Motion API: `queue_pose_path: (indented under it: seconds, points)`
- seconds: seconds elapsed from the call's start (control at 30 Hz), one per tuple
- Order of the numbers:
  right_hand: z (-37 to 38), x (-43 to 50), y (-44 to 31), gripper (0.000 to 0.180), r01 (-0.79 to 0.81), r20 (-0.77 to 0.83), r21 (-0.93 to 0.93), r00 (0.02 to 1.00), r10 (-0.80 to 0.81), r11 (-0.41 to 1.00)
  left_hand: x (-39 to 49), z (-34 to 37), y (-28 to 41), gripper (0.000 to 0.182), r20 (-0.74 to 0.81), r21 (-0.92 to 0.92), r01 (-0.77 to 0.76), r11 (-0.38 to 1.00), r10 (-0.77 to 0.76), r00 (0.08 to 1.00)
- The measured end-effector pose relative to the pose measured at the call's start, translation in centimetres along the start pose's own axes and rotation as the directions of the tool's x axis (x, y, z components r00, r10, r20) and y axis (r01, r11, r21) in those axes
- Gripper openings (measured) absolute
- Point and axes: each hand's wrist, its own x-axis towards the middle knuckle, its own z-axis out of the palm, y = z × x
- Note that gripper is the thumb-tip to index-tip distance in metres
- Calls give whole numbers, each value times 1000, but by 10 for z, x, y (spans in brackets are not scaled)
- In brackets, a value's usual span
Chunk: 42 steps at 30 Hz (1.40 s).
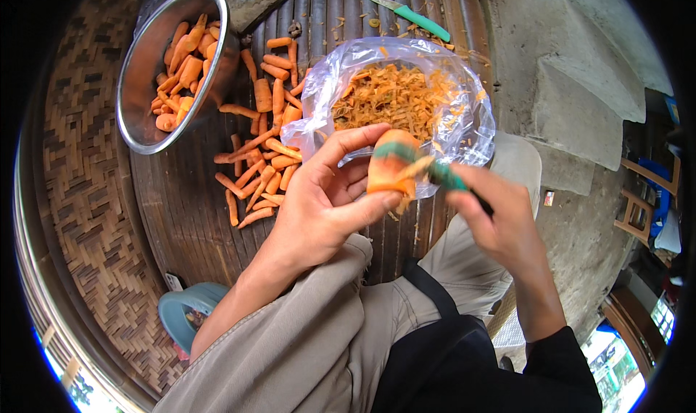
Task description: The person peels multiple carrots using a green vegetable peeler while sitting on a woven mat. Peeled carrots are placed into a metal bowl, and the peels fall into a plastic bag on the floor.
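My left hand [331,190] holds a thick carrot piece [385,173] between thumb and fingers. A green-handled peeler [447,176] is in my right hand [495,206], its blurred head against the carrot, with a strip of peel [416,168] beside it. Just beyond both hands, a clear plastic bag [473,114] lies wide, full of carrot peelings [389,95]. Many small loose carrots [262,95] are spread on the slatted surface to the left of the bag. A metal bowl [138,81] at the upper left contains more carrots [187,70].
A knife with a green handle [421,23] lies beyond the bag on the dark slatted bamboo surface [190,212]. A blue-grey plastic basin [185,310] stands at the lower left, near a woven wall [98,195]. Concrete floor [582,239] extends on the right.
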Motion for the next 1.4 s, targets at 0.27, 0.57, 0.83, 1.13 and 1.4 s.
queue_pose_path:
  seconds: [0.27,0.57,0.83,1.13,1.4]
  points:
    - [16,20,51,25,-222,-236,163,937,256,961,-2,-5,1,75,94,61,-92,994,86,992]
    - [19,1,23,28,-210,-286,241,918,276,948,-5,-11,81,65,260,544,-240,804,111,959]
    - [-17,-8,-22,31,5,-306,-10,952,-8,1000,-28,36,199,59,438,840,-446,308,101,893]
    - [-83,12,-118,36,-5,-29,-506,1000,-11,863,-47,56,203,57,371,889,-415,195,227,901]
    - [-138,72,-171,31,57,35,-922,997,-64,382,-43,45,203,58,339,894,-418,161,368,866]
